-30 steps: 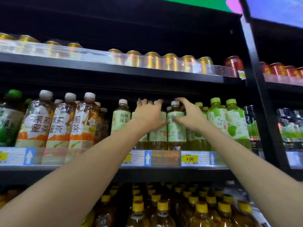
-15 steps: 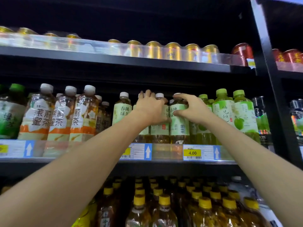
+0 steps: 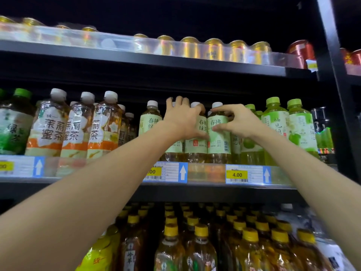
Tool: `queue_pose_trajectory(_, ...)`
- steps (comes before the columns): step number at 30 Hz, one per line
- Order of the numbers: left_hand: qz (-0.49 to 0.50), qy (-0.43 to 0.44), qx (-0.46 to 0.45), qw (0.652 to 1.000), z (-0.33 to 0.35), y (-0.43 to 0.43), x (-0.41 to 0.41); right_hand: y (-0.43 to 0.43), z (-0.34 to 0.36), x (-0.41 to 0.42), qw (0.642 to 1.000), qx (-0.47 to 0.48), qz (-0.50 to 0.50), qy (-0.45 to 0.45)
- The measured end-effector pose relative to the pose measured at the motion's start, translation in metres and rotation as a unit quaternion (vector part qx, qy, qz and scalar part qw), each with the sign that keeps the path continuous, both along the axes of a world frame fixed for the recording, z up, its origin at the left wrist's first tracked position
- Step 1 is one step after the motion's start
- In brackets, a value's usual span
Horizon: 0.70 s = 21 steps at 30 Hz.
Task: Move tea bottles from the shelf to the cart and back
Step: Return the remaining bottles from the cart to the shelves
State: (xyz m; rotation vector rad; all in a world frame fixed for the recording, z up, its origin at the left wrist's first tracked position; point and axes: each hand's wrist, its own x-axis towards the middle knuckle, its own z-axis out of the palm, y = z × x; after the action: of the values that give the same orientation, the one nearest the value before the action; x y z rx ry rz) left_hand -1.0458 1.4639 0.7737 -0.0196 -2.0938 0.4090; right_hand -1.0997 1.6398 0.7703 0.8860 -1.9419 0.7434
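Head view: pick-up step. Left hand (image 3: 182,122) curls round left bottle (image 3: 172,153), right hand (image 3: 236,124) round right bottle (image 3: 218,142), both upright on the shelf (image 3: 214,190). Next, likely: lift clear of neighbours (image 3: 150,124) toward cart.

Light comes from the front onto the middle shelf (image 3: 214,192), so the tea bottles (image 3: 218,133) are bright and even, labels crisp, the 4.00 price tag (image 3: 237,175) readable. Recesses behind and above each row fall to near black. The clear rail (image 3: 58,36) before the gold cans (image 3: 213,49) glares white and smears at upper left. Wide-angle bend tilts the black upright (image 3: 330,55) and bows shelf edges; the yellow-capped bottles (image 3: 201,251) below sit dimmer
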Motion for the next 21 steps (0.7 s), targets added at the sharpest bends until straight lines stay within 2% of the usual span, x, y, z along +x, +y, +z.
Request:
queue_pose_trajectory(5,-0.020,-0.004,0.021,1.000,-0.001,-0.002,-0.001,-0.007,-0.002,0.002,0.998,0.003,-0.046,0.039)
queue_pose_trajectory(12,-0.067,-0.018,0.053,0.996,-0.004,-0.009,0.003,0.002,-0.003,-0.002,0.996,-0.029,0.066,-0.049)
queue_pose_trajectory(21,-0.100,-0.034,0.076,0.991,-0.007,-0.011,0.004,0.003,-0.003,-0.001,0.991,-0.019,0.093,-0.093)
